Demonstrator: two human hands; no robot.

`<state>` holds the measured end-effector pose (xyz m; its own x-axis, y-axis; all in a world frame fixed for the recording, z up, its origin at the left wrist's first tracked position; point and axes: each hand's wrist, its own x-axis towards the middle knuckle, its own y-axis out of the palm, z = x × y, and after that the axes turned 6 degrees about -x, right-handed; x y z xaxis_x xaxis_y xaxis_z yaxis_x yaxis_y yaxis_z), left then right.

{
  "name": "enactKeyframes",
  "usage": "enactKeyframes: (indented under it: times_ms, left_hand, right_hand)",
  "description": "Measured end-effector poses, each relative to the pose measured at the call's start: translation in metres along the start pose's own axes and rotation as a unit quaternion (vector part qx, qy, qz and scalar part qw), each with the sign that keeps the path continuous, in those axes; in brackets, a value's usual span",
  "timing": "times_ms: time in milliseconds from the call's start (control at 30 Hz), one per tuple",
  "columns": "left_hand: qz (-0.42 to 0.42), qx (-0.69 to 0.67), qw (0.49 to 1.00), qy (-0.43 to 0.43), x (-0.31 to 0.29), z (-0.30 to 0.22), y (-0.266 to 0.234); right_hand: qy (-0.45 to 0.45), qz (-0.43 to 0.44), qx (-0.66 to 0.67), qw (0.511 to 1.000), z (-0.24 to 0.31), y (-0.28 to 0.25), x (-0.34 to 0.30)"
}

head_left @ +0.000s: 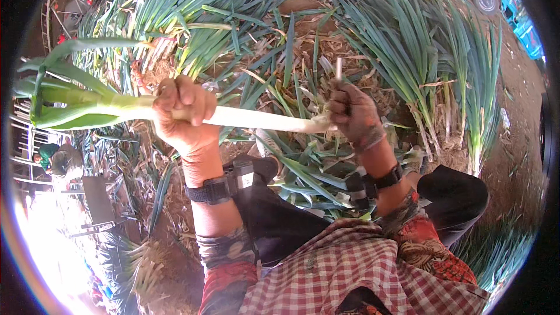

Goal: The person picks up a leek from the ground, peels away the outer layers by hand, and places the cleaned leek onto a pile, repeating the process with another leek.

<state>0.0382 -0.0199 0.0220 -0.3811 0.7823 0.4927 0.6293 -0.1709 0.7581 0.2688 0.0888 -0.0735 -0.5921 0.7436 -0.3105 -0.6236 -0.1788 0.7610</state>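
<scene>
A large green onion (pixel 262 119) lies nearly level across the view, its long white stalk bare and its green leaves fanning out at the left. My left hand (pixel 185 111) is closed around the stalk close to where the leaves begin. At the root end, my right hand (pixel 354 114) is curled, with a slim stick-like thing (pixel 339 69) poking up out of the fist. Its pale tip shows; the rest is hidden in the fingers, so I cannot tell its kind. The right fingers touch or nearly touch the roots.
Heaps of unpeeled green onions lie far left (pixel 169 9) and at the right (pixel 402 41). Stripped leaves (pixel 309 175) litter the ground between my legs. More onions (pixel 140 274) lie lower left. A blue wheeled vehicle (pixel 510 6) stands far right. Another person (pixel 64 160) is at the left.
</scene>
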Motion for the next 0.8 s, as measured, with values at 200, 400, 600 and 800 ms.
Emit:
enactKeyframes:
  times_ms: [200, 400, 600, 800]
  left_hand:
    - [-0.009, -0.077, 0.997, -0.009, 0.002, -0.012, -0.008]
    - [-0.058, -0.057, 0.997, 0.013, 0.001, -0.020, -0.015]
    - [-0.043, -0.046, 0.998, 0.005, 0.000, -0.012, -0.014]
    - [-0.059, -0.048, 0.997, 0.007, -0.002, -0.007, -0.015]
  right_hand:
    - [-0.035, -0.192, -0.463, 0.865, 0.041, -0.102, -0.013]
    - [-0.471, -0.031, -0.706, 0.528, 0.042, 0.009, -0.040]
    - [-0.262, 0.117, -0.742, 0.606, 0.007, 0.067, -0.064]
    - [-0.262, 0.108, -0.785, 0.551, -0.013, 0.055, -0.053]
